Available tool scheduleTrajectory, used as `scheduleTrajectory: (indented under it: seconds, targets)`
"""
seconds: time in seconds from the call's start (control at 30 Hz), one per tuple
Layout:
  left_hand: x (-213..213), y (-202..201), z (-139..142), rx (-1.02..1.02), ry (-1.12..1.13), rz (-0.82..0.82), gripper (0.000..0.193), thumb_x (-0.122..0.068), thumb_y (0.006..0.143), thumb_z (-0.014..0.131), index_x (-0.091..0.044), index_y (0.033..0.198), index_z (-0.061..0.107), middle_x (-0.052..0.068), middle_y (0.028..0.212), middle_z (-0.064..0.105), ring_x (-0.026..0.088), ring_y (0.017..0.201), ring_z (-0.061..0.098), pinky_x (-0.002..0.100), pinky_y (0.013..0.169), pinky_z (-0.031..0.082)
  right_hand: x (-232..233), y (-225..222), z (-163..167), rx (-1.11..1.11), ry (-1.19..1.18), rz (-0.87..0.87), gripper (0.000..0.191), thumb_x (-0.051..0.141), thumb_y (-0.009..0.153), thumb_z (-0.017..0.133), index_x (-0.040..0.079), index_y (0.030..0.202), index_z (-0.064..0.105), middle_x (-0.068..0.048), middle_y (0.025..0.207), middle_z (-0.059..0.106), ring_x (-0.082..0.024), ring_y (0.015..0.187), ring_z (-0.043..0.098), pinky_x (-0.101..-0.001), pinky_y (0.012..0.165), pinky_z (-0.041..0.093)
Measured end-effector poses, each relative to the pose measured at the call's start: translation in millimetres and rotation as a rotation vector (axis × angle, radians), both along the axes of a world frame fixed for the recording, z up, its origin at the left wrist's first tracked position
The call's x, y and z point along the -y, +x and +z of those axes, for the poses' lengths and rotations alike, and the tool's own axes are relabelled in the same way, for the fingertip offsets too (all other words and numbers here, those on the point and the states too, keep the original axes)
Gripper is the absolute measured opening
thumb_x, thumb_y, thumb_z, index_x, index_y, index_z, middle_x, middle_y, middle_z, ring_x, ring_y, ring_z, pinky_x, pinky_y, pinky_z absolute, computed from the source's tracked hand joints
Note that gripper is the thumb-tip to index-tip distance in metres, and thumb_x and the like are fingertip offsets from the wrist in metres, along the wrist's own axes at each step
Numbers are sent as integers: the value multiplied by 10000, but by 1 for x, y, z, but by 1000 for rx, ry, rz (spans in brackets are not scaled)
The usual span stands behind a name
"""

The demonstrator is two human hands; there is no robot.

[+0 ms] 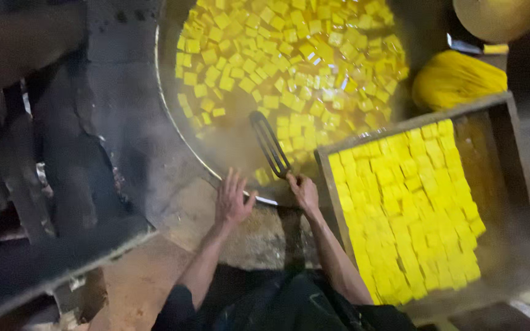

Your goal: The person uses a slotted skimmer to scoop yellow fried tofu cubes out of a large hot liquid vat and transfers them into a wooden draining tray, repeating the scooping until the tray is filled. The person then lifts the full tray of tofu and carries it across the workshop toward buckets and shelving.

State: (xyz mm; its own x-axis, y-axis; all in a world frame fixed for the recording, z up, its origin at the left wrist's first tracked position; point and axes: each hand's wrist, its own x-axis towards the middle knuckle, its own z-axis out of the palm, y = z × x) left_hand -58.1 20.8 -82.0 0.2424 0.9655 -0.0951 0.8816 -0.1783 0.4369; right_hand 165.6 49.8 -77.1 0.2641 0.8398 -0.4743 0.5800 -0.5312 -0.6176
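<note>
Dark sleeves and two bare forearms come up from the bottom edge toward a big round pan (173, 122) of cloudy yellow liquid. Its left hand (233, 199) lies flat and open, fingers spread, on the stone ledge (259, 236) just at the pan's near rim, holding nothing. Beside it, the right hand (303, 191) is closed around the handle end of a dark slotted skimmer (270, 144), whose flat blade slants up and left over the liquid, near the rim; whether the blade touches the surface I cannot tell. Yellow cubes (277, 55) crowd the pan, most of them floating toward the far side. To the right, touching the ledge, a wooden tray (504, 184) holds more yellow cubes packed in close rows on its left part, its right part bare. Behind the tray sits a yellow heap (455, 76), possibly cloth. The skimmer looks stiff and light, best held well back on its handle, away from the steam. The cubes look soft, wet and easily broken, so they would likely need lifting from beneath on the blade rather than pinching.
</note>
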Motion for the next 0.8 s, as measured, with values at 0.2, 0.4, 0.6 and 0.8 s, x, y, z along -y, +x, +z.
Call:
scheduleTrajectory:
  seconds: [0.2,0.4,0.6,0.8]
  targets:
    - [-3,-15,-4,139,-32,-22,616,-477,930,649,-19,1341,617,220,1547,424,407,1473,323,571,1180,280,-92,-24,-13,258,-104,170,501,509,981,606,34,1016,761,-255,914,730,-429,881,718,-528,751,546]
    - [-2,-25,-19,241,41,-12,564,-461,925,670,-18,1273,637,217,1539,438,404,1483,334,560,1208,306,-158,-42,-30,339,460,419,346,329,1041,581,34,1154,723,-222,894,711,-440,812,692,-556,691,523]
    - [-1,-28,-26,244,-6,-17,515,-456,935,686,-29,1222,677,210,1556,424,401,1495,325,575,1221,285,-199,-66,-39,304,170,516,394,453,892,657,98,1058,697,-218,851,710,-455,793,678,-571,655,518]
    - [0,-28,-24,320,-4,17,484,-443,957,661,-38,1219,697,193,1581,433,402,1516,316,551,1232,295,-192,-102,-41,124,195,448,466,534,933,655,74,994,710,-223,874,715,-451,823,682,-547,704,529]
